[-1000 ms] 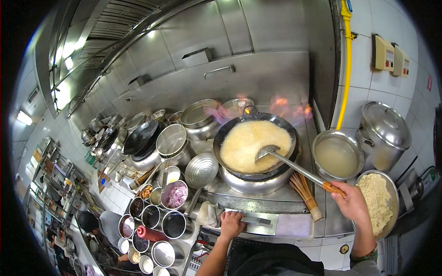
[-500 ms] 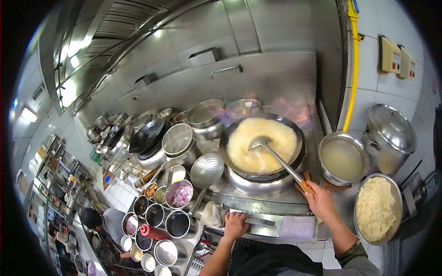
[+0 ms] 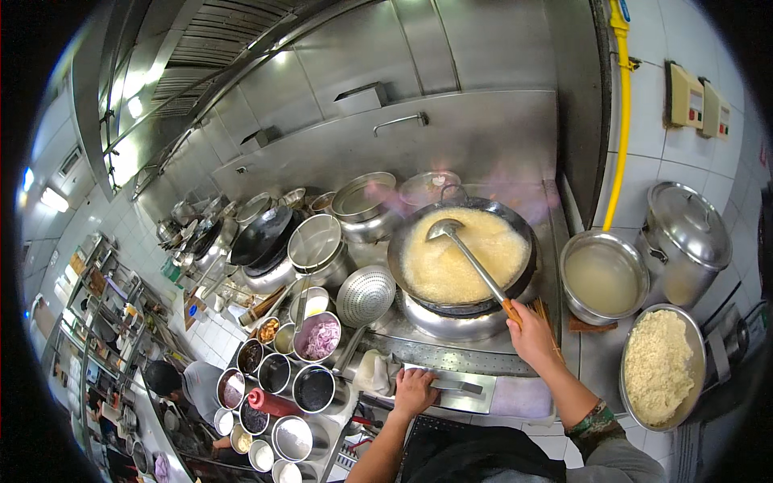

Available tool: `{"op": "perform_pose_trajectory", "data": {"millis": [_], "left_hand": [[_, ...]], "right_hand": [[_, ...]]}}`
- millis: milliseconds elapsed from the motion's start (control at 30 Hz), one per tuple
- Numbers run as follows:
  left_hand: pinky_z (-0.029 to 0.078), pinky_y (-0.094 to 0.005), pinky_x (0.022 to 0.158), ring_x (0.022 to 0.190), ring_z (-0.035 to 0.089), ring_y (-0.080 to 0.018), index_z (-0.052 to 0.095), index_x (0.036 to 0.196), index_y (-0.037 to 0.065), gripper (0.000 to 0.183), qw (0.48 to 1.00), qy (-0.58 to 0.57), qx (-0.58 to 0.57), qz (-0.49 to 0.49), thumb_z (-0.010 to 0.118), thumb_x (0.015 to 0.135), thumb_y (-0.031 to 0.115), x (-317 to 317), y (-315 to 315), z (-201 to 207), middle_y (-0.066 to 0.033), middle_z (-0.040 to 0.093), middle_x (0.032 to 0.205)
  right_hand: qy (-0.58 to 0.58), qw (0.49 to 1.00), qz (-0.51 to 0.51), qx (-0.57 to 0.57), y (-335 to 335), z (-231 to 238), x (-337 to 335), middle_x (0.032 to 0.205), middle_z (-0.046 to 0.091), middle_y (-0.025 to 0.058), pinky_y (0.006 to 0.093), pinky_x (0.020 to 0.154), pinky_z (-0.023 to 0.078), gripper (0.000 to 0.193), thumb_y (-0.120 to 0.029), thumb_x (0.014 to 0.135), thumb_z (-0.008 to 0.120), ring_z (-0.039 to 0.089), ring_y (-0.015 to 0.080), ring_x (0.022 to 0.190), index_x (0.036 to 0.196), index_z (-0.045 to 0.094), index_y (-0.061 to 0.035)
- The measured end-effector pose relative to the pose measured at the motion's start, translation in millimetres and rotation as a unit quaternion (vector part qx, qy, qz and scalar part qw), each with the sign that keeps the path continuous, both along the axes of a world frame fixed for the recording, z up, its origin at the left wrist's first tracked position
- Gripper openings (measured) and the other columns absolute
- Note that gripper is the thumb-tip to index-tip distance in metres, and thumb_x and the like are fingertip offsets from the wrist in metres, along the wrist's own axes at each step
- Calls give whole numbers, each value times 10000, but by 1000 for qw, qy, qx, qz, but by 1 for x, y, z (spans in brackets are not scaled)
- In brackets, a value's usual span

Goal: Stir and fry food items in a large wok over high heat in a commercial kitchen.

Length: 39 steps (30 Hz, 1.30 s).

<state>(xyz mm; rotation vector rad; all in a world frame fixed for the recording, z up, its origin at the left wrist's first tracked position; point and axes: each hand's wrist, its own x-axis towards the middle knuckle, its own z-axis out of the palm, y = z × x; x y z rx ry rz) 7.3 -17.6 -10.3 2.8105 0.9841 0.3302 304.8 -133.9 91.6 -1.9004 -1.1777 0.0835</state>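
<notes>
My right hand (image 3: 532, 334) is closed around the wooden grip of a long metal wok ladle (image 3: 477, 263). The ladle's bowl rests at the surface of pale, foamy yellow liquid (image 3: 459, 278), toward the far left side of a black wok (image 3: 527, 249). This wok sits on a round steel burner ring. My left hand (image 3: 414, 392) lies on the stove's front ledge, fingers stretched forward, holding nothing visible. It is at the left end of a metal lever (image 3: 460, 387) and beside a crumpled pale cloth (image 3: 376, 373).
Right of the wok stand a pot of cloudy liquid (image 3: 604, 278), a lidded steel pot (image 3: 684, 225) and a bowl of pale crumbly food (image 3: 659, 366). To the left are a perforated skimmer (image 3: 366, 296), chopped purple onion (image 3: 320, 340) and several containers. A person (image 3: 193, 394) works at far left.
My right hand has shifted left and slightly up with the ladle. Its bowl has slid from the middle of the liquid toward the wok's far left. My left hand stays on the ledge.
</notes>
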Motion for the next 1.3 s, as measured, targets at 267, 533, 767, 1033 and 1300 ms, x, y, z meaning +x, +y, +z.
{"op": "perform_pose_trajectory", "data": {"millis": [267, 533, 767, 1033, 1300], "left_hand": [[319, -551, 1110, 1197, 531, -293, 683, 1121, 196, 367, 1000, 5, -2, -1, 718, 778, 320, -1, 0, -4, -65, 631, 1092], [331, -558, 1098, 1189, 537, -294, 677, 1117, 186, 360, 1000, -9, 6, -4, 720, 785, 317, -3, 2, -7, -71, 633, 1081], [336, -558, 1096, 1180, 545, -293, 687, 1109, 192, 340, 1000, -18, -3, -8, 725, 803, 336, -3, 2, -5, -65, 636, 1072], [332, -560, 1098, 1175, 548, -288, 688, 1103, 191, 339, 999, -32, -12, -8, 736, 800, 335, -4, 2, -6, -58, 638, 1061], [330, -553, 1099, 1160, 556, -288, 703, 1085, 190, 323, 999, -46, -2, -8, 732, 796, 331, -3, 2, -6, -55, 649, 1032]], "right_hand": [[-28, 999, -17, 28, 25, 0, 4, 1108, 672, 237, 503, 852, 518, 444, -194, 930, 636, 647, 435, 991, 1347, 570, -59], [-34, 999, -23, -30, -11, 5, 6, 1063, 678, 222, 507, 827, 516, 457, -230, 935, 635, 652, 427, 960, 1365, 566, -92], [-49, 998, -8, -24, -53, 13, 9, 1104, 679, 229, 496, 845, 518, 463, -232, 924, 654, 655, 419, 980, 1358, 575, -91], [-8, 998, 2, -56, -100, 53, 5, 1102, 689, 247, 485, 867, 516, 434, -206, 919, 651, 654, 438, 989, 1325, 606, -61], [6, 998, -8, -60, -137, 90, 11, 1075, 697, 252, 468, 884, 523, 403, -208, 912, 658, 669, 426, 991, 1275, 636, -35]]}}
